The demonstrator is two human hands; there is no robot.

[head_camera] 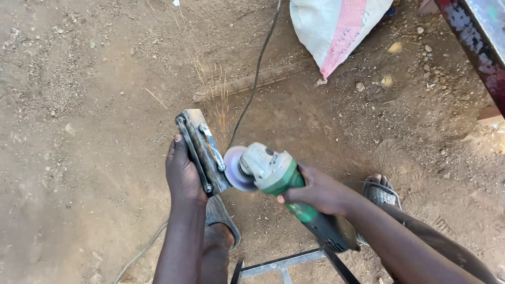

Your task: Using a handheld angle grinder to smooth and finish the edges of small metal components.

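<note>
White woven sack with pink stripe (331, 29) well beyond the grip, long metal bar (252, 81) on dirt ground (79, 158) between, grey steel frame (284, 263) below the grip, painted metal beam (478, 47) far right, 2 sandals (380, 194).

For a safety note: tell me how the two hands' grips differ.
The left hand steadies a flat metal piece from its side, fingers along the edge; the right hand wraps fully around the green angle grinder. The left is near upright, the right lies across. Both are bare, close to the spinning disc and its sparks.
</note>
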